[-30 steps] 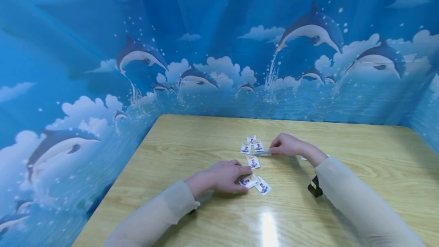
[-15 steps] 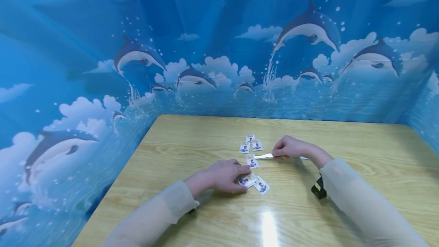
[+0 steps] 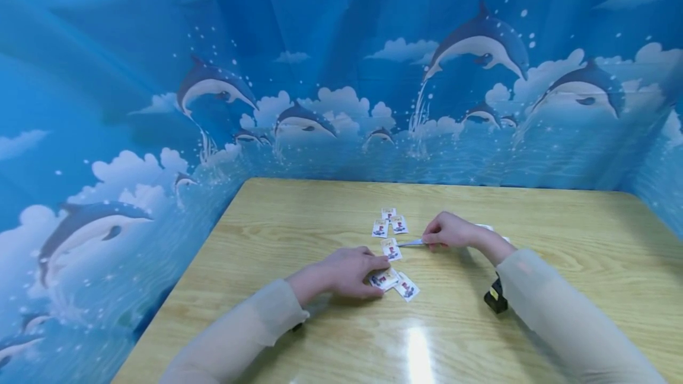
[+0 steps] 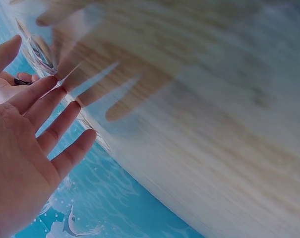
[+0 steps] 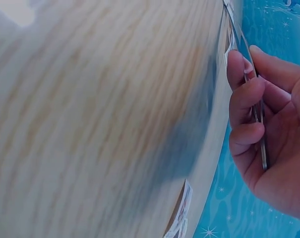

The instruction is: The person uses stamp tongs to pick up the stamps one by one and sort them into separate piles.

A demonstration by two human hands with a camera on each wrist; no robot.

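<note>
In the head view, my right hand [image 3: 448,231] pinches slim metal tweezers [image 3: 412,243] whose tips reach the right edge of a small white printed card [image 3: 391,249]. The right wrist view shows the two arms of the tweezers [image 5: 263,141] running between thumb and curled fingers, back end near the palm. My left hand [image 3: 352,273] rests with its fingers extended over the nearer cards, the index fingertip at the lower edge of the middle card. Partly under that hand lies one card [image 3: 383,280], overlapping another tilted card [image 3: 408,287]. In the left wrist view the fingers [image 4: 65,141] are spread, fingertips at the tabletop.
Beyond the middle card, three similar cards [image 3: 399,225] lie close together. More white cards [image 5: 179,213] lie on the right, partly hidden behind my right forearm in the head view. The wooden table [image 3: 299,212] meets a blue dolphin-print curtain [image 3: 341,64] at its back and left.
The tweezers' tips have shifted from just above the middle card to its right edge, as my right hand moved slightly nearer and right. My left hand stays in place.
</note>
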